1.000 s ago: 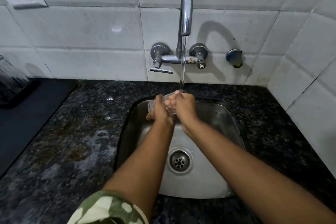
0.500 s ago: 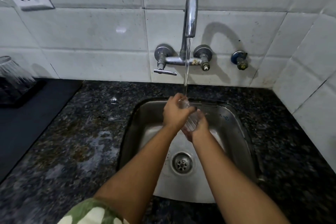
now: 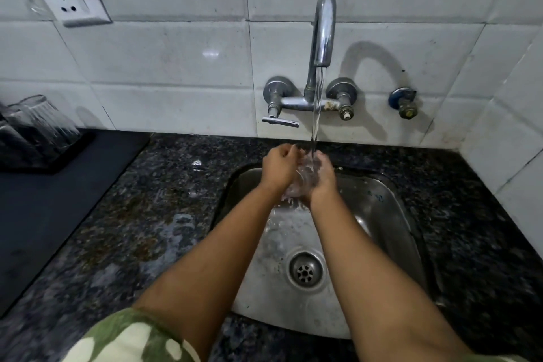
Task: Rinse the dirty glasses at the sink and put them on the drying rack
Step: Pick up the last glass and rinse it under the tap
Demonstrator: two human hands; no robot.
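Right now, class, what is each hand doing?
Left hand: closed around the glass under the tap's stream.
Right hand: closed on the same glass from the other side.

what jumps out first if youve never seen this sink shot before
The eye goes to the centre: the left hand and right hand cup a clear glass under the stream from the chrome tap, above the steel sink. Next comes the far left, where upturned glasses stand on a black drying rack.
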